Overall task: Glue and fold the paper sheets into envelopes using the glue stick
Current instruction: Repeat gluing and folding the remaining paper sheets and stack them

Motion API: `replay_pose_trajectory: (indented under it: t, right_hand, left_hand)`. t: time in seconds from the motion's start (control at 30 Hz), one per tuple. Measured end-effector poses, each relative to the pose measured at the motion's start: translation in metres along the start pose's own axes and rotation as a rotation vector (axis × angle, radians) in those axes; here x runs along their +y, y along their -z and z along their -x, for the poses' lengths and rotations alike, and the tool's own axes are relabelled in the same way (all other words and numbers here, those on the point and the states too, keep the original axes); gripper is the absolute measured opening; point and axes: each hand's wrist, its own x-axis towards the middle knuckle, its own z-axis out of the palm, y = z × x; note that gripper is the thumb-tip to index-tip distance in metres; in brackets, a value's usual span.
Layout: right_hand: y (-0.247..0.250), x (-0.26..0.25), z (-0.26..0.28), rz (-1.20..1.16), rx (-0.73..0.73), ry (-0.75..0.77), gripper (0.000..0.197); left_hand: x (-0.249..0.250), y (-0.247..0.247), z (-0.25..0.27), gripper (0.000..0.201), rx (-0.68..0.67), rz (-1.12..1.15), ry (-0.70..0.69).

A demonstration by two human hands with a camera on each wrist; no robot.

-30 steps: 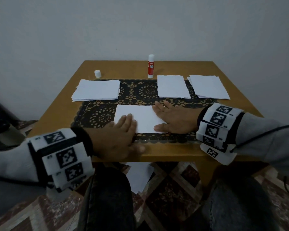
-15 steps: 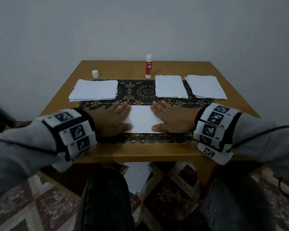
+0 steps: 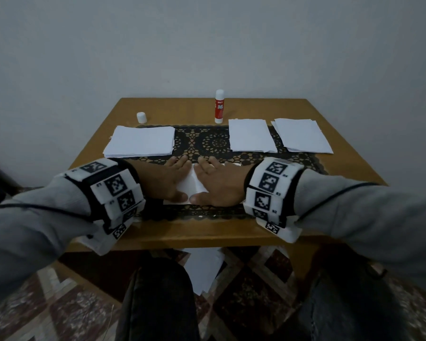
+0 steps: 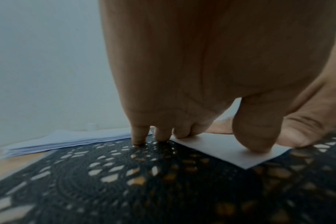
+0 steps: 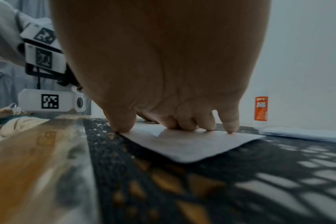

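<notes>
We've got both hands flat, fingers spread, left hand (image 3: 169, 179) & right hand (image 3: 215, 184) pressing the folded sheet (image 3: 194, 185) on the lace mat (image 3: 214, 143), near table edge. Paper's light, thin, prob. slides on lace, so we'd pinch a free corner w/ fingertips. Glue stick (image 3: 219, 107) stands at the back.

Both hands lie flat, palms down, on a white paper sheet (image 3: 194, 185) at the near middle of the wooden counter (image 3: 349, 153). The left hand (image 3: 169, 179) covers the sheet's left part and the right hand (image 3: 215, 184) its right part; their thumbs nearly meet at the near edge. The sheet rests on a dark lace mat (image 3: 212, 143). Beyond it, a stack of paper (image 3: 142, 143) lies far left, and two smaller stacks (image 3: 251, 139) (image 3: 303, 139) lie side by side far right. A red-and-white glue stick (image 3: 219, 109) stands upright at the far edge, its white cap (image 3: 141, 117) well apart to the left. More paper (image 3: 202, 269) lies on the patterned floor beneath.
</notes>
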Motion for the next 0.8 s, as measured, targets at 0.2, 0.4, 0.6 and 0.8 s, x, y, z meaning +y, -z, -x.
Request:
replay_pose_trajectory:
  t: [0.2,0.4,0.6,0.8]
  right_hand:
    - [-0.003,0.019,0.009,0.0,-0.059,0.02,0.086]
    - [-0.009,0.055,0.033,-0.054,-0.119,-0.048,0.09]
    - [-0.007,0.05,0.031,-0.095,-0.165,-0.138,0.094]
    - [-0.001,0.042,0.024,-0.053,-0.196,-0.209,0.097]
  left_hand:
    - [-0.002,-0.001,-0.002,0.088,-0.004,0.02,-0.005]
    - [-0.005,-0.004,-0.003,0.088,0.015,0.027,-0.029]
    - [-0.005,-0.004,-0.002,0.087,0.013,0.036,-0.038]
    - [-0.004,-0.004,0.001,0.086,0.032,0.048,-0.044]
